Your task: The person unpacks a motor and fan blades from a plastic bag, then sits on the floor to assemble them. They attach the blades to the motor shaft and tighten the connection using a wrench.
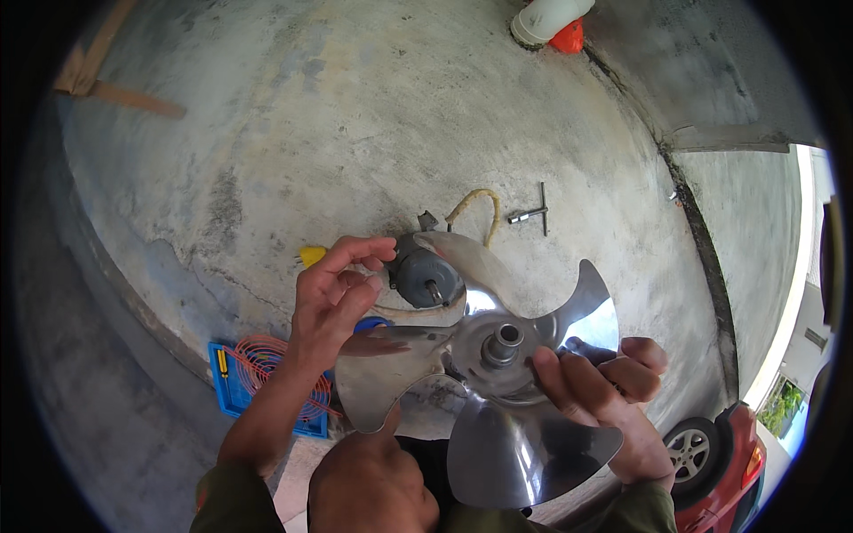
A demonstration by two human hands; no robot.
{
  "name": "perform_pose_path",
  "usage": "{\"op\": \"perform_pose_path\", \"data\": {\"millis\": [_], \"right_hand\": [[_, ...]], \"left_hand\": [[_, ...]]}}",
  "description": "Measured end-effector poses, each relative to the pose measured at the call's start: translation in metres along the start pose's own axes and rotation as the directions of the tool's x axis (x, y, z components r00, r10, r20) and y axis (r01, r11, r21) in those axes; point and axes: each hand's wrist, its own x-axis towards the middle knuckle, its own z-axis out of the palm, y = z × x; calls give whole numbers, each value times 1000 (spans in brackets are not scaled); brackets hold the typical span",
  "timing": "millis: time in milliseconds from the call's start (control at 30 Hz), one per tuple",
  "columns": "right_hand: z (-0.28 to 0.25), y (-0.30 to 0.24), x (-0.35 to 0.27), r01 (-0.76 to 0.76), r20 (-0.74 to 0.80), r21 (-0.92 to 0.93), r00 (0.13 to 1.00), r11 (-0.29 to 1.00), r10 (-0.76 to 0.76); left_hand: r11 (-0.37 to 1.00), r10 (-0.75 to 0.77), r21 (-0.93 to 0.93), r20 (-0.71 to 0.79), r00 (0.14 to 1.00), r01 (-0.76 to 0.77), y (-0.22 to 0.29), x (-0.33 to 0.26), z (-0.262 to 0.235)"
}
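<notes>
A shiny metal fan blade wheel point(533, 453) with several broad blades is held up in front of me, its hub and short bored collar facing up. My right hand point(604, 382) grips it at the right, with fingers by the hub and on a blade. My left hand point(342, 293) is raised to the left of the wheel, thumb and fingers apart, with nothing in it. Just beyond its fingertips a grey electric motor point(425, 274) lies on the concrete, shaft pointing toward me. The wheel's far blade partly covers the motor.
A T-handle socket wrench point(530, 215) lies beyond the wheel, near a yellowish cord point(480, 194). At the left, a blue tray point(233, 404) holds an orange wire fan guard point(267, 360) and a yellow screwdriver point(222, 362). A red car point(733, 462) stands lower right; a white pipe point(551, 18) is far off.
</notes>
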Motion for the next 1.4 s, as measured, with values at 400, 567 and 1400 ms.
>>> {"op": "perform_pose_path", "data": {"millis": [400, 567, 1400], "right_hand": [[38, -21, 1, -216, -50, 59, 974, 975, 219], [49, -15, 8, -224, -51, 43, 973, 974, 227], [36, -6, 36, -413, 161, 279, 910, 867, 382]], "left_hand": [[827, -145, -403, 519, 842, 391, 48, -1, 13], [823, -185, -436, 400, 898, 364, 59, 0, 18], [557, 127, -718, 570, 812, 417, 25, 7, 15]]}}
